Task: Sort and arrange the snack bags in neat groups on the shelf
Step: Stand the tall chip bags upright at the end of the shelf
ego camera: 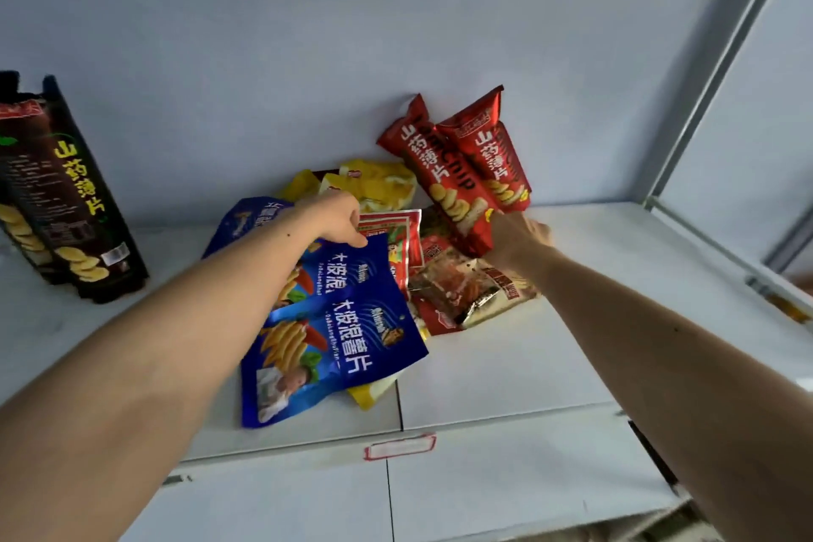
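Note:
A heap of snack bags lies mid-shelf. My left hand (pixel 338 218) pinches the top edge of a blue chip bag (pixel 347 273); a second blue bag (pixel 334 348) hangs in front of it, and a third blue bag (pixel 246 220) lies behind my forearm. My right hand (pixel 514 235) grips the bottom of two tall red yam-chip bags (pixel 462 172) leaning on the back wall. Yellow bags (pixel 382 185) sit behind the heap. Small red packets (pixel 396 233) and a clear-and-gold packet (pixel 462 286) lie between my hands.
Black yam-chip bags (pixel 66 198) stand upright at the far left of the white shelf (pixel 550 343). A red-framed label holder (pixel 400 447) sits on the shelf's front edge. A grey upright post (pixel 721 66) bounds the right side.

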`<action>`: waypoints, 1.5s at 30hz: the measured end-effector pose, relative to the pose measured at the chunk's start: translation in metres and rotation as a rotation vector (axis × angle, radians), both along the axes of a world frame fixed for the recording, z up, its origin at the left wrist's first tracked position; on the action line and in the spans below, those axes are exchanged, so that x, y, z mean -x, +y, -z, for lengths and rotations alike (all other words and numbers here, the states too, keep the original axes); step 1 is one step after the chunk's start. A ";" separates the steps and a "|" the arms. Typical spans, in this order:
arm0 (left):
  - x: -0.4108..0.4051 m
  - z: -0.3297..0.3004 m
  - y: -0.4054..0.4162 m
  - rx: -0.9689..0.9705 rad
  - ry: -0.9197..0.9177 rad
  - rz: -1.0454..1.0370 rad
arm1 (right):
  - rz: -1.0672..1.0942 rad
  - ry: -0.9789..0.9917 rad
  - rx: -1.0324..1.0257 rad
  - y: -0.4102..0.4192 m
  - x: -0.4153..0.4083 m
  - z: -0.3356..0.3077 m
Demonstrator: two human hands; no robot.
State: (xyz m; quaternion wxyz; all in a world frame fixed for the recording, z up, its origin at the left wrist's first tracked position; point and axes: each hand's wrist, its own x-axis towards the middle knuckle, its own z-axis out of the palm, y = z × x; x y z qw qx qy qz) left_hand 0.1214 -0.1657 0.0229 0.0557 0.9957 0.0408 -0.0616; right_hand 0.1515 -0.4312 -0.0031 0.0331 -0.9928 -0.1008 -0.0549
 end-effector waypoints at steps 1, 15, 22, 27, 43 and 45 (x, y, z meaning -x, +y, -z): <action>-0.011 0.000 -0.013 0.002 -0.003 0.013 | 0.010 0.002 0.010 -0.010 -0.006 -0.001; -0.106 0.033 -0.126 0.096 -0.018 -0.071 | -0.113 -0.016 0.128 -0.087 -0.119 -0.002; -0.133 0.040 -0.149 0.262 -0.072 -0.269 | -0.182 0.003 -0.067 -0.083 -0.179 0.004; -0.157 0.042 -0.152 0.372 -0.114 -0.333 | -0.141 -0.004 -0.164 -0.080 -0.215 0.000; -0.185 0.048 -0.156 0.895 -0.244 -0.559 | -0.220 -0.036 -0.399 -0.054 -0.275 0.031; -0.183 0.044 -0.158 0.928 -0.294 -0.560 | -0.214 -0.047 -0.410 -0.059 -0.275 0.031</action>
